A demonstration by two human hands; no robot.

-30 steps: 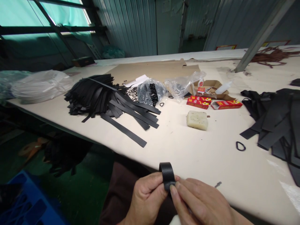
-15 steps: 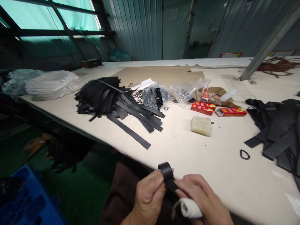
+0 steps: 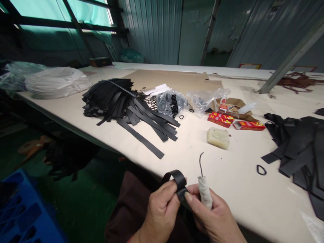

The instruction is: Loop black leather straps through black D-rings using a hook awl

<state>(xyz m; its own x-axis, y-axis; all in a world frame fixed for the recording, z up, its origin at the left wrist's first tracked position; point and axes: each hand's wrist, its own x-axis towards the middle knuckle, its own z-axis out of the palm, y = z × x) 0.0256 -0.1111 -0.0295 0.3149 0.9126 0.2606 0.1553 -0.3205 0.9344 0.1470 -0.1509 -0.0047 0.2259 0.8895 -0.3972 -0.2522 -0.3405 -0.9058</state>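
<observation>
My left hand [image 3: 162, 206] pinches a black strap [image 3: 178, 177], which curls up into a loop over the fingers. Thumb and fingertips of my right hand [image 3: 211, 209] meet the strap's folded lower part. That same hand grips an awl [image 3: 204, 192] with a white wrapped handle; its thin, bent dark shaft points upward. Beyond my hands a pale, speckled block [image 3: 218, 137], like wax or soap, rests on the table [image 3: 187, 155]. To the right of it lies a single black D-shaped ring [image 3: 261, 169].
Bundled black straps [image 3: 108, 99] lie at left, with more loose straps [image 3: 301, 145] at right. Plastic bags [image 3: 168, 103], red boxes [image 3: 249, 125] and an open carton [image 3: 238, 104] stand farther back. A metal post [image 3: 286, 60] rises from the table. A blue pallet [image 3: 27, 209] is on the floor.
The awl has swung from pointing left and down to upright in my right hand. The strap's loop has widened, and the right fingertips have come onto the strap.
</observation>
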